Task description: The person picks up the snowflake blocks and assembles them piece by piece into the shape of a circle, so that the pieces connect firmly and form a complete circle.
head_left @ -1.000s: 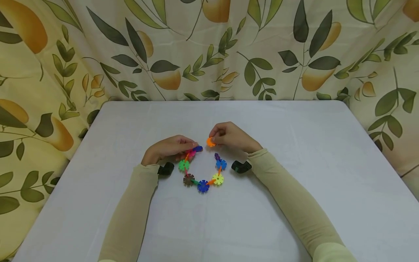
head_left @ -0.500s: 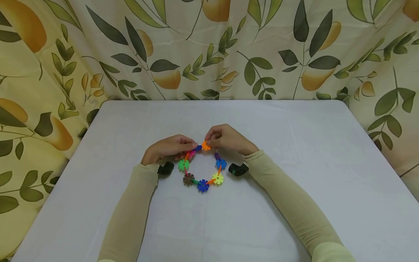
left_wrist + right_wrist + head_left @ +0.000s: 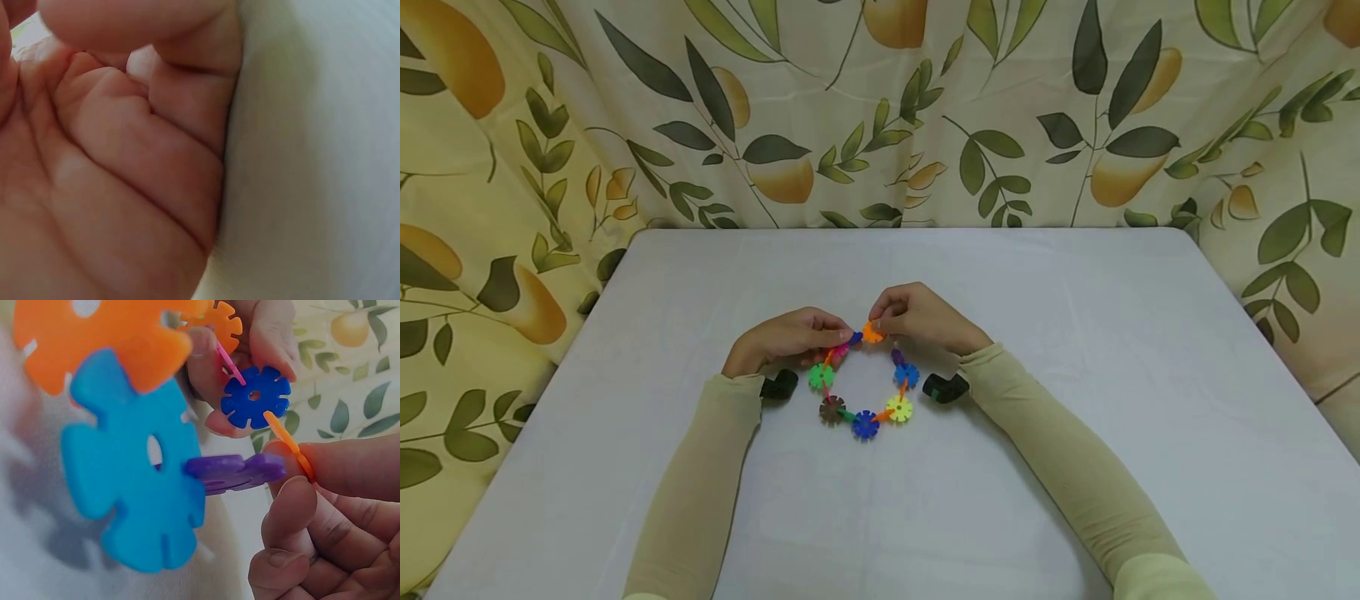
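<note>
A curved chain of interlocking notched plastic discs lies on the table, including a green disc, brown disc, yellow disc and light blue disc. My left hand pinches the chain's upper left end near a pink disc. Beyond it sits a dark blue disc. With thumb and fingertips, my right hand holds an orange disc, edge-on against the dark blue disc's rim; how deeply it is slotted is unclear. A purple disc ends the chain's right side. The left wrist view shows mostly palm.
The white-covered table extends around the chain. Black wrist-worn devices, one near the left wrist and one near the right wrist, hang inside the sleeves. A leaf-and-fruit patterned curtain hangs behind the table.
My right hand has moved left and slightly down, bringing the orange disc from apart to against the dark blue disc. My left hand has stayed nearly still.
</note>
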Demonstrator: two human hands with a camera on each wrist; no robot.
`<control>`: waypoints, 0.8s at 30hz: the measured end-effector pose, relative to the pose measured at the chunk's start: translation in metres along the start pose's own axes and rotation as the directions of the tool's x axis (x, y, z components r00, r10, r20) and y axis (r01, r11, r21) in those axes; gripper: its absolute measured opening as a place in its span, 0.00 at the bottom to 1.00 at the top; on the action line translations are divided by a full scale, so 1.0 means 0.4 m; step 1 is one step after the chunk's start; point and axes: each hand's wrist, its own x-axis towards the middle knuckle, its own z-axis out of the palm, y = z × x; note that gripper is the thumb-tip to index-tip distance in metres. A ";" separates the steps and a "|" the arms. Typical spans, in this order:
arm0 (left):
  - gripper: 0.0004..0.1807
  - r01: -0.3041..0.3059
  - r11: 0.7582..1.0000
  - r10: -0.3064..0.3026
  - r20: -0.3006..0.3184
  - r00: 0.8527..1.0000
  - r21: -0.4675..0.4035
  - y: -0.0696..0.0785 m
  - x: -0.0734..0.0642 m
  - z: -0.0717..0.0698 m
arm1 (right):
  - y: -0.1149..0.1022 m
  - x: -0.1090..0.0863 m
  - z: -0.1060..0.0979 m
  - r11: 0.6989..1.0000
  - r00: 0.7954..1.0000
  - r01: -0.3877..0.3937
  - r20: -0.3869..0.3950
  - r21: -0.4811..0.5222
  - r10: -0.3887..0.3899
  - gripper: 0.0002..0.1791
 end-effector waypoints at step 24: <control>0.14 -0.098 0.994 0.098 0.004 0.995 0.056 -0.017 0.008 -0.004 | -0.001 0.007 0.047 0.995 0.996 0.077 -0.030 -0.065 -0.079 0.03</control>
